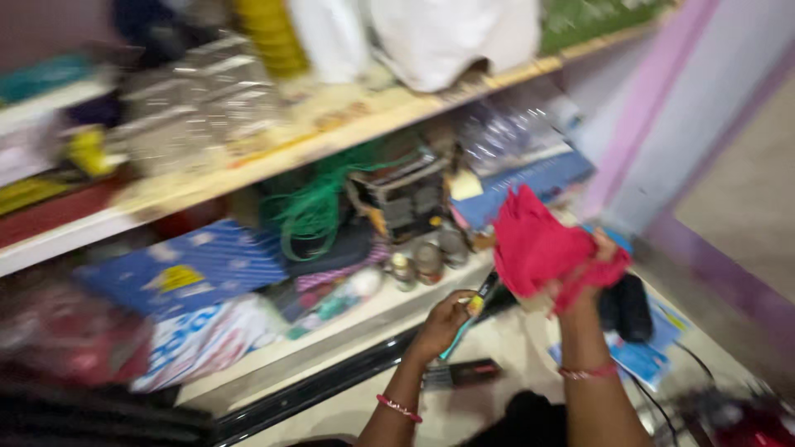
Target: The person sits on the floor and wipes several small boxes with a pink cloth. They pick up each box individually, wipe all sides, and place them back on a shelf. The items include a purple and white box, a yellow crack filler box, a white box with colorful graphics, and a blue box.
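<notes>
My right hand [590, 266] bunches a red cloth [537, 247] above the lower shelf's [331, 335] right end; my left hand [447, 319] pinches a black-and-yellow tool [481, 295] just beside it. Both are lifted, not yet applied anywhere.

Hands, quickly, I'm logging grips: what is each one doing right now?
Left hand: closed on a slim dark tool.
Right hand: closed on a bunched red cloth.

Motion-blurred shelf clutter [199, 108]; right hand [592, 269] mostly under red cloth [542, 244].
</notes>
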